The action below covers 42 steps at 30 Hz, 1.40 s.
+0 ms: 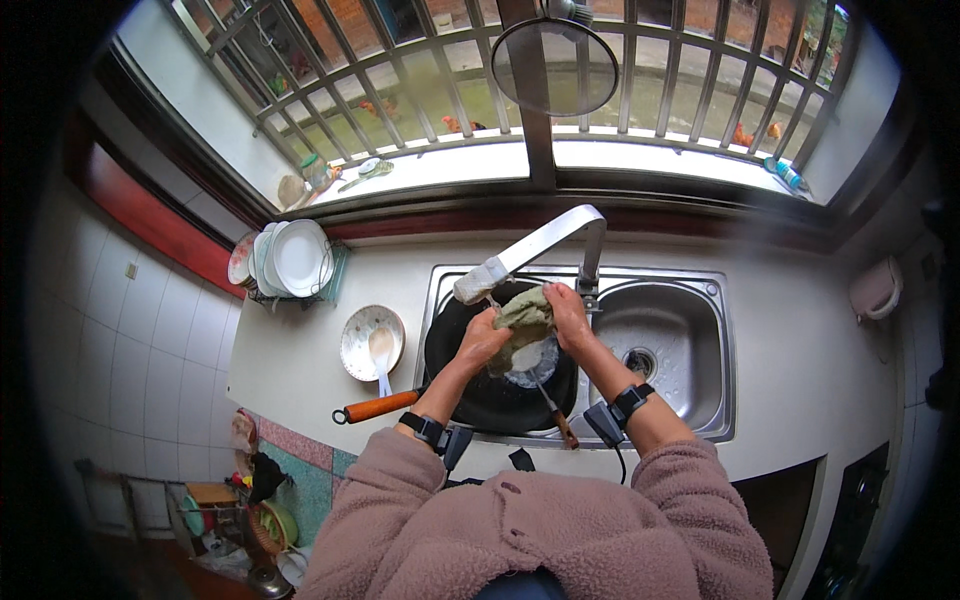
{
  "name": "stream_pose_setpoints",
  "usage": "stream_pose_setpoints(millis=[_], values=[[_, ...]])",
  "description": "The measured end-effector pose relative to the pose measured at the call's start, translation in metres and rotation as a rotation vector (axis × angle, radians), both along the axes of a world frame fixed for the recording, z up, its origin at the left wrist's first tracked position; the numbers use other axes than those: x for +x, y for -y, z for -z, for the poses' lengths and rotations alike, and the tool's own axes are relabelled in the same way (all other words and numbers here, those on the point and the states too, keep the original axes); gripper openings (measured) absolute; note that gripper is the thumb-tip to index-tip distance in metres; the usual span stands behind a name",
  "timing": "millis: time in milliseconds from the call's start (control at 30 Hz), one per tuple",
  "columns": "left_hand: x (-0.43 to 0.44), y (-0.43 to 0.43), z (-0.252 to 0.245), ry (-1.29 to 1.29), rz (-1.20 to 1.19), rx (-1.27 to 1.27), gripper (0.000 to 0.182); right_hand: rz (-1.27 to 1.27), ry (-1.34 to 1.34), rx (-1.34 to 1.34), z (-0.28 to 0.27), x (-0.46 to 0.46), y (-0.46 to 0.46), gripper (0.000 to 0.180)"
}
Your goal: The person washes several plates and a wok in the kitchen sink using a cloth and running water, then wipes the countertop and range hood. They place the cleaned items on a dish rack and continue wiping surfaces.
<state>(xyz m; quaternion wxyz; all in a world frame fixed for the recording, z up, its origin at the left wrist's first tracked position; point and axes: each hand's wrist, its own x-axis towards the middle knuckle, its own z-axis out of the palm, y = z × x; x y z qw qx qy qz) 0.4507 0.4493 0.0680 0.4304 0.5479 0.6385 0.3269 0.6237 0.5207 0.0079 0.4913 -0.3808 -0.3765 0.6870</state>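
Observation:
Between my two hands a wet, greenish cloth [525, 309] is stretched under the faucet [551, 238]. My left hand [484, 339] grips its left side, and my right hand [568, 313] has its upper right edge. Water seems to run from the faucet head onto it. Below the cloth a black wok [461, 397] with a wooden handle [382, 406] rests over the left sink basin. A spatula or ladle with a wooden grip [562, 427] leans in the wok, its head partly in water and partly hidden by the cloth.
The right sink basin [675, 337] shows its drain. On the counter's left stand a patterned bowl [356, 349] with a white spoon [381, 360] and a rack of plates [304, 259]. A barred window [442, 90] runs along the back; a pink-white kettle-like item [877, 289] is far right.

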Motion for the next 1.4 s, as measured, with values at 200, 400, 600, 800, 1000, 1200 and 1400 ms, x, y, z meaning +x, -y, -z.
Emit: stream_pose_setpoints(millis=[200, 400, 600, 800, 1000, 1200, 1400], values=[[0.000, -0.012, 0.002, -0.020, -0.223, 0.288, 0.027, -0.407, 0.210, -0.058, 0.045, 0.002, 0.014, 0.026], [0.023, -0.012, -0.008, 0.183, -0.059, 0.277, 0.033, -0.466, -0.298, -0.617, 0.027, -0.016, 0.027, 0.054], [0.020, -0.006, -0.009, 0.808, -0.147, 0.128, 0.029, -0.285, -0.448, -0.396, 0.014, -0.027, 0.012, 0.033], [-0.010, -0.028, 0.071, 1.209, -0.587, -0.059, 0.029, -0.088, 0.271, 0.349, -0.037, -0.064, 0.042, 0.024], [-0.020, -0.033, 0.155, 1.383, -0.544, -0.245, 0.023, 0.224, 0.719, 0.923, -0.080, -0.074, 0.077, 0.019], [-0.013, -0.028, 0.138, 1.356, -0.573, -0.297, 0.023, 0.165, 0.856, 0.928, -0.080, -0.070, 0.067, 0.026], [-0.010, -0.030, 0.130, 1.334, -0.576, -0.328, 0.024, 0.145, 0.889, 0.899, -0.070, -0.073, 0.057, 0.027]])
